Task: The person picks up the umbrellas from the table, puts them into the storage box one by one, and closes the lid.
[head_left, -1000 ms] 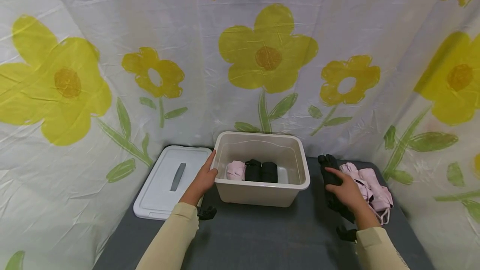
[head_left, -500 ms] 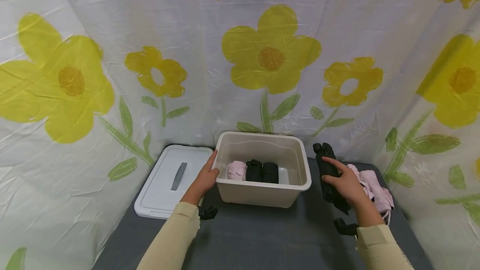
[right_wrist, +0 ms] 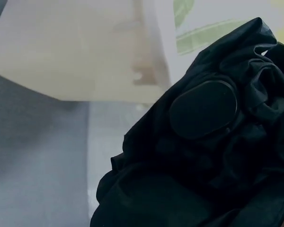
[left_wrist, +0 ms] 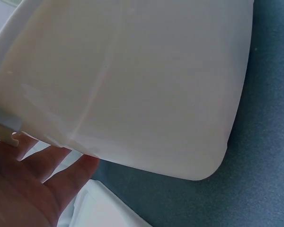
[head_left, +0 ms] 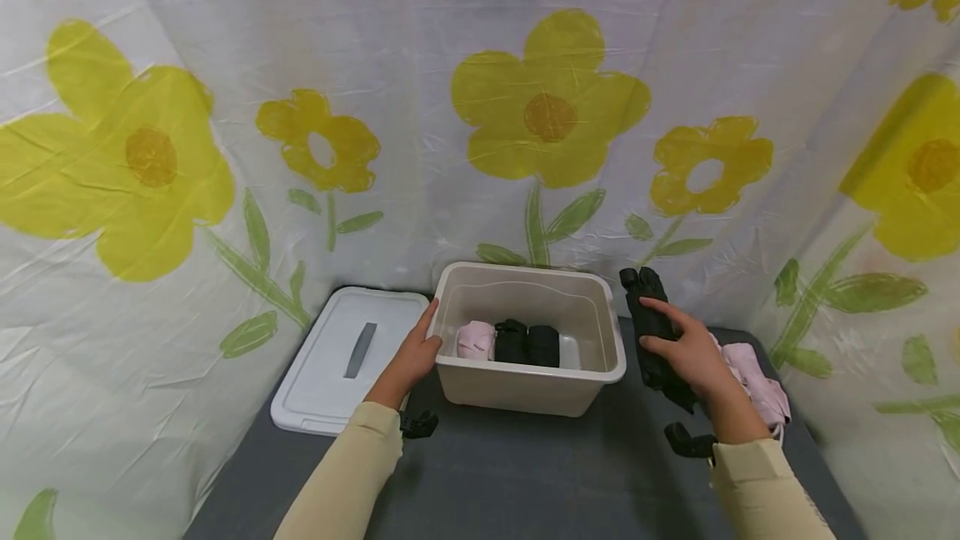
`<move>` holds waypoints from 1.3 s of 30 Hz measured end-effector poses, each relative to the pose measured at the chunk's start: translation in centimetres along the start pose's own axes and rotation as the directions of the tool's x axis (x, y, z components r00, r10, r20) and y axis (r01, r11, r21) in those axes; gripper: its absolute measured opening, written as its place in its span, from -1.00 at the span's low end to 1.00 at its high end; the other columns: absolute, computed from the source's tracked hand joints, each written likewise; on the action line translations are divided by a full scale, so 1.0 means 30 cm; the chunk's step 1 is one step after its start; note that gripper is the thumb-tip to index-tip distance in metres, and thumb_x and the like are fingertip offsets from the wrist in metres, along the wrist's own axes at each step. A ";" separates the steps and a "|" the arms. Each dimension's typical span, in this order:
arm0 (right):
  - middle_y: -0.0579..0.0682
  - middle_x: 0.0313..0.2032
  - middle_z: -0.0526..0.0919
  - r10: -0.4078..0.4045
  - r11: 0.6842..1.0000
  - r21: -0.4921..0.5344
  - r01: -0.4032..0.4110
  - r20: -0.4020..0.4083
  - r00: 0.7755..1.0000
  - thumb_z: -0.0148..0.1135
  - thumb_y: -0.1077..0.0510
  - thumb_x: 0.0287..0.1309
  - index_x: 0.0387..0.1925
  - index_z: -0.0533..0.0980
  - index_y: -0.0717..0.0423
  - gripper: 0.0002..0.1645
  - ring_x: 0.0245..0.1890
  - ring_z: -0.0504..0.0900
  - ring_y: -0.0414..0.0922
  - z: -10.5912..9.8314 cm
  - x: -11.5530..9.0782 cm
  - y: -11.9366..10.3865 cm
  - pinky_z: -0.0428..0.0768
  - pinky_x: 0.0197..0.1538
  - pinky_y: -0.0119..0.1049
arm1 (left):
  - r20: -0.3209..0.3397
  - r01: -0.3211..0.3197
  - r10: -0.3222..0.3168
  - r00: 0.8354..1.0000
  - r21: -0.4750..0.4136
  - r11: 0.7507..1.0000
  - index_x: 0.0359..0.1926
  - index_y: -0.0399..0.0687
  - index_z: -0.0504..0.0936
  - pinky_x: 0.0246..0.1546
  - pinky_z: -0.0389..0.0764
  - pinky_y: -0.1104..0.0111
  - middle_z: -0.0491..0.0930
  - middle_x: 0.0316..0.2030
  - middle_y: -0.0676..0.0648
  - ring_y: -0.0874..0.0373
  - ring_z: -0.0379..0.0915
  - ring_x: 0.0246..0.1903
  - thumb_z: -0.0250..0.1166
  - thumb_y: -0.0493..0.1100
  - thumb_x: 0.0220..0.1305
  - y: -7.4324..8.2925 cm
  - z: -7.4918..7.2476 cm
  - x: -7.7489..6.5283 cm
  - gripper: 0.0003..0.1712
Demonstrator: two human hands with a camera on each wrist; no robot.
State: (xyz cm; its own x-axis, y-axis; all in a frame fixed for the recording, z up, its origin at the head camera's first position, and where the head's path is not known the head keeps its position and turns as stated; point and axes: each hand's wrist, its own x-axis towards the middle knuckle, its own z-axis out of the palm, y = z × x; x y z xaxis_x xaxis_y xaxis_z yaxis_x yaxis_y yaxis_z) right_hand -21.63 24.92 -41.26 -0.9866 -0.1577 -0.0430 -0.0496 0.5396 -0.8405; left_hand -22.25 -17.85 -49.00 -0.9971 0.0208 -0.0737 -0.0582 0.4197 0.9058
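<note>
My right hand (head_left: 693, 361) holds a folded black umbrella (head_left: 649, 323) to the right of a beige plastic bin (head_left: 517, 390), thumb and index finger along its side. Close up in the right wrist view are the umbrella's loose black fabric (right_wrist: 180, 189) and dark oval end (right_wrist: 204, 109). With straight fingers (left_wrist: 71, 182) against the outer wall, my left hand (head_left: 405, 365) touches the bin's left side, its thumb near the front corner of the rim. Inside the bin stand a pink bundle (head_left: 476, 341) and black bundles (head_left: 527, 345), side by side at the left.
Pink folded umbrellas (head_left: 759, 386) lie at the right on the dark grey table (head_left: 525, 473), partly behind my right hand. A white lid (head_left: 322, 382) with a grey handle lies left of the bin. A flower-printed curtain (head_left: 420, 190) hangs close behind.
My right hand has lifted the black umbrella from beside the pink ones and carried it left toward the bin. My left hand has stayed at the bin's rim.
</note>
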 end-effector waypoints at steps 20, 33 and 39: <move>0.15 0.50 0.04 -0.084 0.990 -0.105 0.092 0.074 0.994 0.28 0.01 0.19 0.41 0.26 -0.23 -0.24 0.38 0.12 0.34 0.035 0.086 -0.136 0.36 0.19 0.29 | 0.018 -0.027 0.027 0.999 0.010 1.000 0.55 0.24 -0.17 0.40 0.03 -0.16 -0.12 0.53 -0.16 -0.19 -0.15 0.49 -0.18 -0.27 0.37 0.009 0.000 -0.004 -0.20; 0.18 0.38 0.27 -0.121 0.990 -0.067 0.128 0.104 0.987 0.31 0.06 0.15 0.35 0.33 -0.27 -0.28 -0.07 0.59 0.13 0.094 0.165 -0.212 0.62 -0.18 -0.17 | 0.021 -0.028 0.027 0.999 0.007 1.000 0.55 0.30 -0.20 0.40 0.03 -0.16 -0.14 0.54 -0.14 -0.18 -0.17 0.50 -0.18 -0.26 0.39 0.005 -0.005 -0.002 -0.20; 0.11 0.40 0.25 -0.130 0.989 -0.052 0.137 0.110 0.985 0.32 0.07 0.14 0.33 0.35 -0.30 -0.29 -0.01 0.57 0.12 0.122 0.188 -0.239 0.59 -0.15 -0.18 | 0.008 -0.017 0.016 1.000 0.020 1.000 0.55 0.32 -0.20 0.40 0.04 -0.15 -0.13 0.54 -0.11 -0.16 -0.16 0.50 -0.18 -0.26 0.39 0.001 -0.003 -0.001 -0.20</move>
State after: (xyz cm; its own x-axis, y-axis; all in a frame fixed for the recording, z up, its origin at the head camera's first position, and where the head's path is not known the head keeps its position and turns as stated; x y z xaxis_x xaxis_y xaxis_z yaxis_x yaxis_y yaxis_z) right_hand -26.28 17.13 -37.47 -0.9485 -0.3166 0.0078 -0.1920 0.5554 -0.8091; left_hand -22.22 -17.92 -48.93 -0.9975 0.0345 -0.0620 -0.0407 0.4375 0.8983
